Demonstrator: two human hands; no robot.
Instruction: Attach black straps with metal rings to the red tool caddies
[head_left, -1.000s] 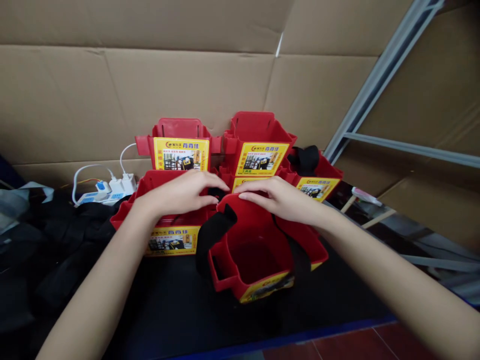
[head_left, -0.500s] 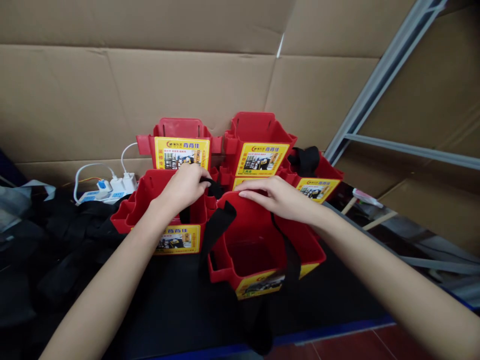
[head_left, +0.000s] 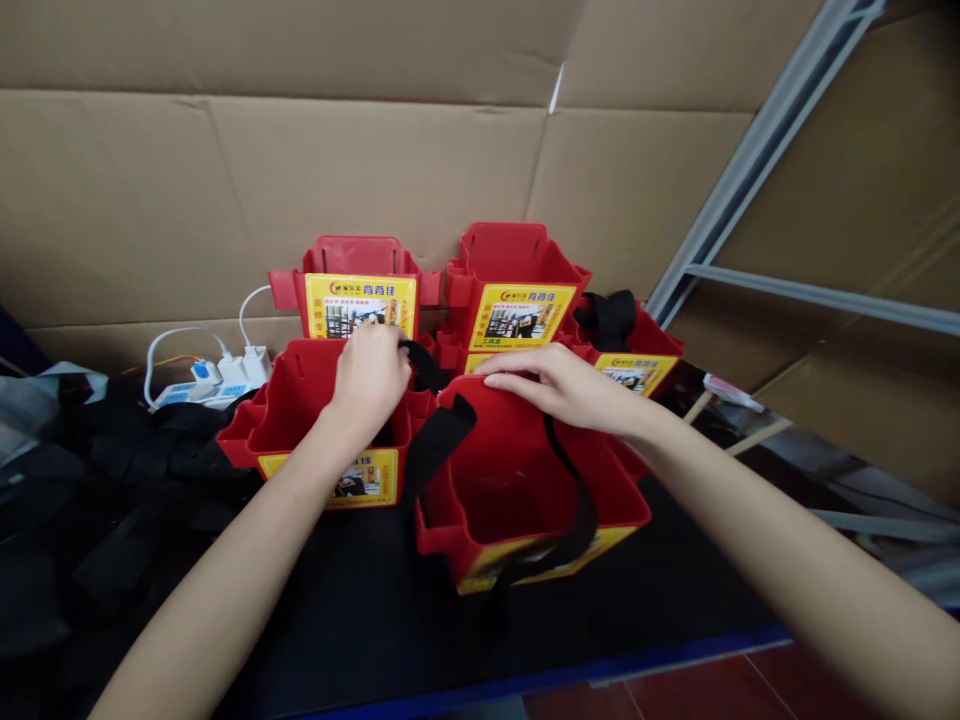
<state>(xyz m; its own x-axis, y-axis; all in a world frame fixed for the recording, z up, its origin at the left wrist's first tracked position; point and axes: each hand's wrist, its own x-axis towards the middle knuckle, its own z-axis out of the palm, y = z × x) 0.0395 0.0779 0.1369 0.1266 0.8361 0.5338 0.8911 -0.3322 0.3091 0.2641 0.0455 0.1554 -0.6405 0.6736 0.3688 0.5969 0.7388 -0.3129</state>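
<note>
A red plastic tool box (head_left: 502, 425) with a yellow label stands in front of me, its mouth facing me. The fingers of my right hand (head_left: 562, 385) are closed over its back rim. Pinched in my left hand (head_left: 373, 375) is a black webbing strap (head_left: 424, 364), just left of that rim. More of the strap droops over the box's left side and loops across its inside and front. My left fingertips are partly hidden behind the hand. Under my left forearm sits another red box (head_left: 289, 400) with a label.
Several labelled red boxes, including a rear left one (head_left: 360, 255) and a stacked one (head_left: 502, 245), stand against the cardboard wall (head_left: 360, 170). At left lie black straps (head_left: 150, 470) and a power strip (head_left: 187, 392). A metal frame (head_left: 750, 170) rises at right.
My left hand has turned and shifted slightly, still gripping the strap. The strap's hanging length has drawn up across the box front. My right hand has stayed at the rim.
</note>
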